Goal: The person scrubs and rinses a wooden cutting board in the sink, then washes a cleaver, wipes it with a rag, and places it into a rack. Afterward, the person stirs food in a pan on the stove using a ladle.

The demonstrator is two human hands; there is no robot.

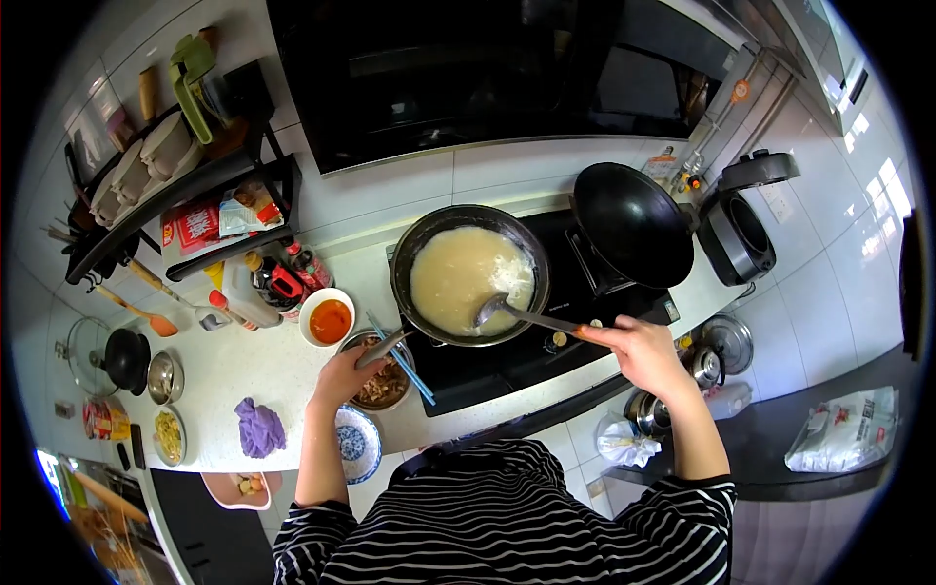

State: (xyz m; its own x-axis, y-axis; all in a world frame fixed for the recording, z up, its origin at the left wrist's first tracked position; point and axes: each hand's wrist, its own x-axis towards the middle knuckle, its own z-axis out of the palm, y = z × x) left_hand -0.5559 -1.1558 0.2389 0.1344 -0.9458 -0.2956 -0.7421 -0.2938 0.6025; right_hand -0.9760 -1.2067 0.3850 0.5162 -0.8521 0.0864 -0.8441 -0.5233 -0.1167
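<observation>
In the head view, my left hand [341, 376] is closed around the handle [382, 348] of a dark frying pan [398, 292] on the cooktop. The pan holds a cloudy, pale beige liquid [453, 268] with a white patch at its right. My right hand [642, 353] grips a metal ladle [536, 318], whose bowl dips into the liquid near that patch. Partly under my left hand is a bowl of brownish meat pieces [378, 387], with blue chopsticks [414, 372] lying across it. A white bowl of orange-red liquid [330, 320] stands just beyond my left hand.
An empty black wok [634, 226] sits on the right of the black cooktop [468, 384]. Sauce bottles [278, 283], a purple cloth [259, 429] and a blue-patterned plate [365, 436] are on the left counter. A rice cooker [736, 239] with its lid raised stands far right.
</observation>
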